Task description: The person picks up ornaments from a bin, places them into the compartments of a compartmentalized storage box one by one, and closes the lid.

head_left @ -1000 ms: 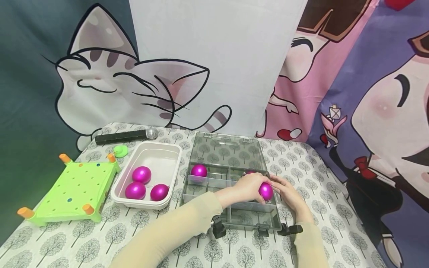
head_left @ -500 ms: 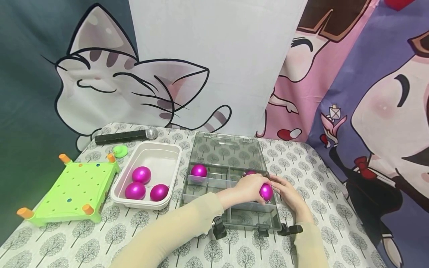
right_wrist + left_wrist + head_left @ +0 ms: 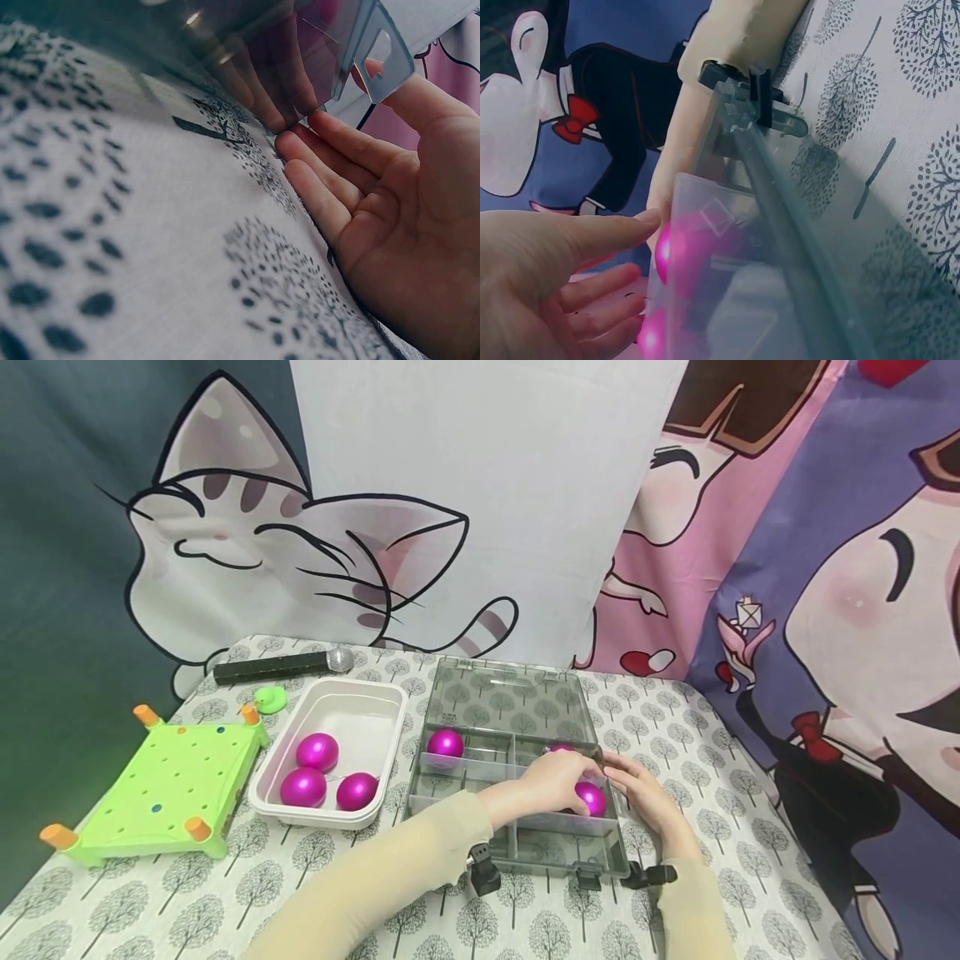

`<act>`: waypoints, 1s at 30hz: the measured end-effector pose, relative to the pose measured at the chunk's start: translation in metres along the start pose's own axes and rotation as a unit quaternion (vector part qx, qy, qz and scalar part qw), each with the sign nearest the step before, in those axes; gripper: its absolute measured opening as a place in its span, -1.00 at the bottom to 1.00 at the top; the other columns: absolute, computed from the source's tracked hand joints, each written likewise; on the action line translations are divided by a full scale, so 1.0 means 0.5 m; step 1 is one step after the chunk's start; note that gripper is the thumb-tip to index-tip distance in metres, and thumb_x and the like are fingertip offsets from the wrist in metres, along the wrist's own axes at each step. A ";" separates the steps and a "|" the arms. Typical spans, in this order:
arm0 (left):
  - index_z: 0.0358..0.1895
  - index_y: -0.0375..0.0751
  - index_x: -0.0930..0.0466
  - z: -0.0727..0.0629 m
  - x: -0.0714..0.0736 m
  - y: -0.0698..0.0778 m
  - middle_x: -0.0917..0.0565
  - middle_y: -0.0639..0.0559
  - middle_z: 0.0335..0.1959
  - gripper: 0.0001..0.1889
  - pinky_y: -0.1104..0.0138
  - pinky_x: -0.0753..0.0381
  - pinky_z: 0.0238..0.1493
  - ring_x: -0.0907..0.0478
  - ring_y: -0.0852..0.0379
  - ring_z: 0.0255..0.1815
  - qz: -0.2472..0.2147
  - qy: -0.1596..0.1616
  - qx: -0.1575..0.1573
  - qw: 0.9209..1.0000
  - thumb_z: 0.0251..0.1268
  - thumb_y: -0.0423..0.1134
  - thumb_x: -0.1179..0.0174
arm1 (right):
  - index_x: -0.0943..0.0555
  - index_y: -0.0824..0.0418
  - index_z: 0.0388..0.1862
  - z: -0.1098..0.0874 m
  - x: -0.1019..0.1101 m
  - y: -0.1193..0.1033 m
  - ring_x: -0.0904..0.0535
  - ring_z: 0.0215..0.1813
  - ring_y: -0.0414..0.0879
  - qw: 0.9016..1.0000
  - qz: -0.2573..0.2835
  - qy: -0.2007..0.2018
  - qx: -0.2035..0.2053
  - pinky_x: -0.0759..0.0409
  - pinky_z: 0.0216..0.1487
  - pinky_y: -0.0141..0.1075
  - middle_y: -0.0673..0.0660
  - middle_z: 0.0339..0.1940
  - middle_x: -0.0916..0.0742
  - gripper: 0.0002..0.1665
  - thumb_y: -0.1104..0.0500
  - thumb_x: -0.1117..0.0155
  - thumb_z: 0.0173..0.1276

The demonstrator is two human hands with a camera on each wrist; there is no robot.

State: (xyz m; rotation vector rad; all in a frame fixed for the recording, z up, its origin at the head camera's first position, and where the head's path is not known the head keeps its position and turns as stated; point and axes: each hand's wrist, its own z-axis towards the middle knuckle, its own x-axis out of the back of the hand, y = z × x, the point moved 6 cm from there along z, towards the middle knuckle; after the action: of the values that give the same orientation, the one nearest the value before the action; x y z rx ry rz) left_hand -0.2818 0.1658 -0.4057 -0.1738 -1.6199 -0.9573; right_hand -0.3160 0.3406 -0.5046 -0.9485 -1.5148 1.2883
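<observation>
A grey see-through compartment box lies with its lid folded back. My left hand reaches over its right half, next to a shiny magenta bauble in the middle right compartment. In the left wrist view the thumb and loosely bent fingers of that hand are at the near edge of the bauble, not wrapped round it. My right hand rests against the box's right side, fingers extended. Another bauble sits in the back left compartment; one more at the back right is partly hidden.
Left of the box, a white tray holds 3 magenta baubles. Beyond it lie a green pegboard stand with orange legs, a green toy duck and a black microphone. A tree-patterned cloth covers the table.
The bauble at my left hand has gone down into the middle right compartment, and the fingers have loosened from it. My right hand has stayed at the box's side.
</observation>
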 end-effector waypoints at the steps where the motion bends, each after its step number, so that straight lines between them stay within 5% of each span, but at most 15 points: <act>1: 0.05 0.03 -0.67 -0.003 0.003 -0.002 -0.74 0.20 -0.01 -0.50 0.47 -0.60 -0.01 -0.64 0.27 0.01 -0.007 0.001 -0.005 1.000 -0.07 -0.11 -0.52 | -0.13 0.63 0.39 0.000 0.000 0.000 -0.53 0.12 -0.47 1.000 -0.004 -0.001 -0.002 -0.44 0.17 -0.62 -0.29 0.06 -0.60 -0.37 0.24 0.04 0.52; 8: -0.06 -0.01 -0.72 -0.032 0.029 -0.008 -0.77 0.17 -0.21 -0.69 0.60 -0.53 -0.25 -0.65 0.37 -0.29 -0.040 -0.012 -0.047 0.998 0.06 -0.19 -0.45 | -0.13 0.60 0.41 -0.002 -0.001 -0.002 -0.48 0.12 -0.53 1.000 -0.006 0.014 -0.019 -0.42 0.17 -0.64 0.04 0.25 -0.51 -0.36 0.23 0.03 0.53; 14: -0.02 -0.08 -0.70 -0.061 0.079 -0.027 -0.77 0.13 -0.12 -0.70 0.59 -0.57 -0.16 -0.69 0.28 -0.17 -0.070 -0.022 -0.078 0.994 0.14 -0.23 -0.40 | -0.10 0.62 0.42 -0.006 -0.004 -0.006 -0.49 0.11 -0.53 1.000 -0.004 0.014 -0.021 -0.41 0.17 -0.65 0.28 0.34 -0.46 -0.35 0.22 0.04 0.53; 19: 0.07 -0.15 -0.64 -0.087 0.119 -0.059 -0.74 0.01 -0.01 -0.65 0.37 -0.63 0.08 -0.68 0.09 0.01 -0.088 -0.049 -0.092 0.991 0.21 -0.22 -0.34 | -0.09 0.64 0.40 -0.005 -0.005 -0.007 -0.51 0.12 -0.50 1.000 -0.002 0.004 -0.006 -0.41 0.18 -0.65 0.51 0.39 -0.37 -0.35 0.24 0.05 0.53; 23: 0.11 -0.14 -0.62 -0.108 0.144 -0.092 -0.72 0.01 0.04 -0.64 0.27 -0.61 0.16 -0.65 0.10 0.04 -0.078 -0.049 -0.090 0.992 0.24 -0.21 -0.32 | -0.09 0.64 0.40 -0.002 -0.003 -0.002 -0.52 0.13 -0.49 1.000 0.008 0.004 -0.006 -0.41 0.18 -0.65 0.07 0.22 -0.62 -0.34 0.24 0.03 0.52; 26: 0.09 -0.14 -0.63 -0.126 0.164 -0.119 -0.72 0.04 0.04 -0.65 0.29 -0.60 0.17 -0.65 0.13 0.04 -0.071 -0.033 -0.083 0.993 0.23 -0.22 -0.33 | -0.09 0.63 0.41 -0.002 -0.004 0.000 -0.52 0.13 -0.48 1.000 0.014 0.002 -0.007 -0.41 0.18 -0.65 -0.30 0.04 -0.63 -0.33 0.24 0.02 0.51; 30: 0.08 -0.17 -0.63 -0.150 0.191 -0.153 -0.72 0.01 0.04 -0.65 0.28 -0.60 0.18 -0.65 0.11 0.06 -0.071 -0.009 -0.066 0.995 0.22 -0.23 -0.33 | -0.09 0.63 0.41 -0.004 -0.004 -0.002 -0.52 0.13 -0.48 1.000 0.008 0.002 -0.005 -0.41 0.18 -0.64 -0.27 0.07 -0.62 -0.34 0.23 0.02 0.52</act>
State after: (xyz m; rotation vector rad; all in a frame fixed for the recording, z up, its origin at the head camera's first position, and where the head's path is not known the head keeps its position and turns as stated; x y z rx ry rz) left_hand -0.2988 0.0305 -0.3611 -0.1590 -1.6035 -1.1766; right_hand -0.3136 0.3391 -0.5036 -0.9708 -1.5149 1.2895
